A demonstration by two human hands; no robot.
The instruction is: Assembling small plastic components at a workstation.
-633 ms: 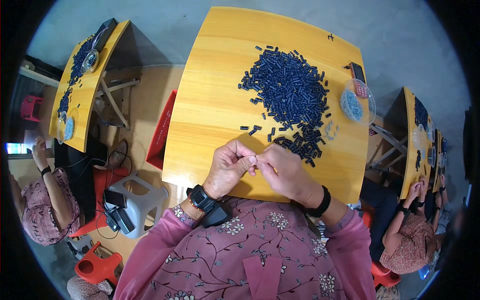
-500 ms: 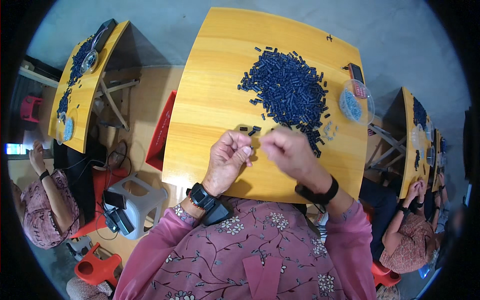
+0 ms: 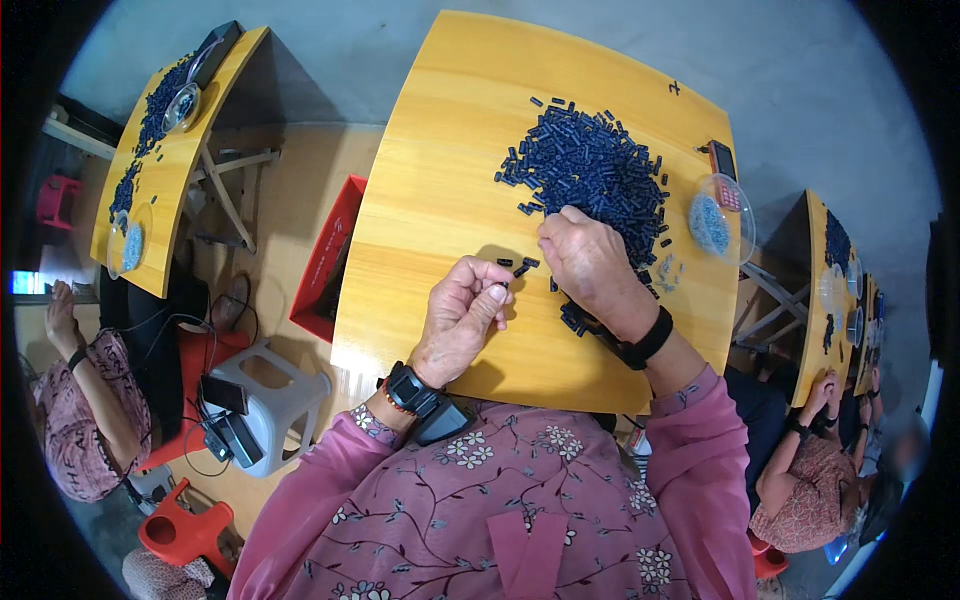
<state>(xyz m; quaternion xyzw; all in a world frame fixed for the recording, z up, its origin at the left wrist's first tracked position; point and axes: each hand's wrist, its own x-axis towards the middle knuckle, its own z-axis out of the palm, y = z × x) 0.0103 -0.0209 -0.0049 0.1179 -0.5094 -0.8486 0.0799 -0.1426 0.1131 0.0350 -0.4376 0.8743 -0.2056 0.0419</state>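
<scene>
My left hand [image 3: 458, 322] is closed in a pinch over the near part of the wooden table [image 3: 420, 150]. A small dark cylinder shows partly between its thumb and forefinger. My right hand [image 3: 598, 265] lies palm down at the near edge of a heap of dark blue plastic cylinders [image 3: 590, 165]. Its fingers are curled together, and whatever they hold is hidden beneath them. Just beyond my left fingertips, a few loose dark cylinders [image 3: 525, 267] lie apart from the heap. More of them lie under my right wrist.
A clear round bowl [image 3: 710, 222] of small pale blue pieces stands at the table's right edge, beside a dark handheld device [image 3: 722, 160]. Some pale bits [image 3: 668, 272] lie loose nearby. A red crate [image 3: 322, 270] is left of the table. Other people sit at tables on both sides.
My right hand has moved away from my left, forward to the heap's near edge. My left hand stays pinched in nearly the same place. The view has shifted slightly.
</scene>
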